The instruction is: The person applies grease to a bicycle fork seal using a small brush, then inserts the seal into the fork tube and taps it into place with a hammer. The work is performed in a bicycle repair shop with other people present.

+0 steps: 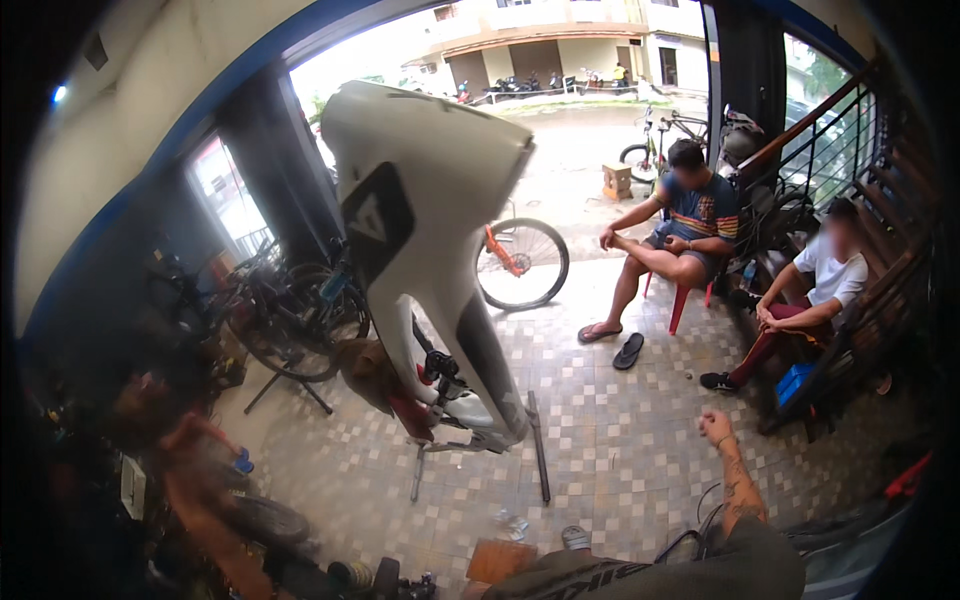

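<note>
My right hand [716, 426] hangs over the tiled floor at the lower right, fingers curled in, with nothing seen in them. Its tattooed forearm comes from a dark green sleeve. At the lower left a smeared brown shape looks like my left forearm [205, 525]; I cannot make out its fingers. Large before me, left of centre, a white bicycle frame [440, 150] with black panels is held up on a stand [540, 455]. Neither hand visibly touches it. Black bicycle parts [440, 380] and a brown cloth-like thing [365, 372] sit low beside the frame.
One person [700, 215] sits on a red stool, another [825, 270] by the stairs [850, 350]. Slippers [628, 350] lie on the floor. Bicycles [285, 315] fill the dark left side. An orange-forked wheel [522, 265] stands near the doorway. A brown board [500, 560] lies below.
</note>
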{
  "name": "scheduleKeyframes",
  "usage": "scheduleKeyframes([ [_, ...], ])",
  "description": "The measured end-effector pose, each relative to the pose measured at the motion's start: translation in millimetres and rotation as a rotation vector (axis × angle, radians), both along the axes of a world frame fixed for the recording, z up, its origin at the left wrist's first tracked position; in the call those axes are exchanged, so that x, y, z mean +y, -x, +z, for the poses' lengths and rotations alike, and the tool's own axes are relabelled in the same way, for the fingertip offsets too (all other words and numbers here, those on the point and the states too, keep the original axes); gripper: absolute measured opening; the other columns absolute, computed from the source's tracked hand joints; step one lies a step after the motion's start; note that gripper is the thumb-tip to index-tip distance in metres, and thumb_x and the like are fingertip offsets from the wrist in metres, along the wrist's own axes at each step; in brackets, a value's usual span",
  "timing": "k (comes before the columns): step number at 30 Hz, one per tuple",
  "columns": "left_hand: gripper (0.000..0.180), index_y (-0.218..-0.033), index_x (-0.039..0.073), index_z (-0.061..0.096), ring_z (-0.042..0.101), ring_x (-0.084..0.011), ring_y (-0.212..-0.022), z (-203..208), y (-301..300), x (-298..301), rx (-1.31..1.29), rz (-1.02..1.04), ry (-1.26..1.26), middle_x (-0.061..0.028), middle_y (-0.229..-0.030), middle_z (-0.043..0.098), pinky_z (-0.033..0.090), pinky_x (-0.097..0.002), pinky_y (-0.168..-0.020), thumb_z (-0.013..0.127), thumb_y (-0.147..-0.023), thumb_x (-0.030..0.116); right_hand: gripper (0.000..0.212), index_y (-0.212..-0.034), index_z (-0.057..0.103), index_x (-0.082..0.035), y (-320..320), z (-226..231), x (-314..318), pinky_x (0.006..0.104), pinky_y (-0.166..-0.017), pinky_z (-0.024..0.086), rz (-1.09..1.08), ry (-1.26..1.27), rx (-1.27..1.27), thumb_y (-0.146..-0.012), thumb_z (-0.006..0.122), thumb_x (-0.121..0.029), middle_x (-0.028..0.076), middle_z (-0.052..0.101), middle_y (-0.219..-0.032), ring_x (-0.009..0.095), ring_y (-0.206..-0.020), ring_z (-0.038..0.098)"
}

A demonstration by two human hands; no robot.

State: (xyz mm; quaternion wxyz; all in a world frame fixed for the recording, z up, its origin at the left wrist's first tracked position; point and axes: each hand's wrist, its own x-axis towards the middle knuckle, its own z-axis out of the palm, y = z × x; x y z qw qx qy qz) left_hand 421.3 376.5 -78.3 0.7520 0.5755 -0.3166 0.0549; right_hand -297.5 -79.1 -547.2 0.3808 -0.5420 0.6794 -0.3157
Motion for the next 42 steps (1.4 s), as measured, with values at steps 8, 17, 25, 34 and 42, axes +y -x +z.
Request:
scheduleKeyframes([
  [8, 0.030, -0.123, 0.000, 0.056, 0.047, -0.0048, -0.057, -54, 147, -84, -0.096, -0.090, -0.195, 0.0013, -0.078, 0.052, 0.038, -0.0213, -0.049, 0.062, -0.105, 0.024, 0.027, -0.117, 0.069, 0.002, -83, -126, 150, 0.0317, -0.051, 0.054, 0.134, -0.527, -0.181, -0.097, 0.064, -0.014, 0.012, 0.077, -0.086, 0.021, -0.064, 0.074],
  [17, 0.039, -0.126, -0.005, 0.064, 0.068, -0.0137, -0.081, -59, 223, -134, -0.380, -0.434, -0.369, -0.0106, -0.094, 0.073, 0.052, -0.0284, -0.072, 0.075, -0.090, 0.001, 0.031, -0.112, 0.072, 0.001, -256, -10, 73, 0.0319, -0.073, 0.056, 0.525, -0.045, -0.214, -0.100, 0.067, -0.027, 0.007, 0.073, -0.090, 0.014, -0.081, 0.067],
  [25, 0.048, -0.137, -0.003, 0.063, 0.075, -0.0292, -0.083, 2, 285, -182, -0.777, -0.348, -0.257, -0.0208, -0.097, 0.073, 0.057, -0.0344, -0.075, 0.077, -0.092, 0.008, 0.046, -0.123, 0.067, 0.003, -426, 407, -51, 0.0333, -0.085, 0.055, 0.850, 0.601, -0.885, -0.109, 0.053, -0.039, 0.013, 0.074, -0.110, 0.020, -0.093, 0.071],
  [34, 0.047, -0.138, -0.004, 0.061, 0.077, -0.0286, -0.085, 44, 307, -243, -0.785, -0.120, -0.297, -0.0240, -0.101, 0.074, 0.058, -0.0367, -0.073, 0.074, -0.097, 0.015, 0.052, -0.131, 0.062, 0.001, -533, 575, -55, 0.0358, -0.086, 0.061, 1.555, 0.122, -1.587, -0.110, 0.052, -0.045, 0.015, 0.075, -0.113, 0.022, -0.097, 0.076],
  [42, 0.050, -0.140, -0.002, 0.060, 0.077, -0.0317, -0.086, 52, 309, -249, -0.892, 0.063, -0.314, -0.0224, -0.112, 0.074, 0.059, -0.0365, -0.071, 0.076, -0.096, 0.016, 0.053, -0.131, 0.062, 0.001, -543, 579, -39, 0.0359, -0.087, 0.061, 1.618, 0.086, -1.553, -0.109, 0.051, -0.046, 0.015, 0.075, -0.112, 0.023, -0.097, 0.075],
])
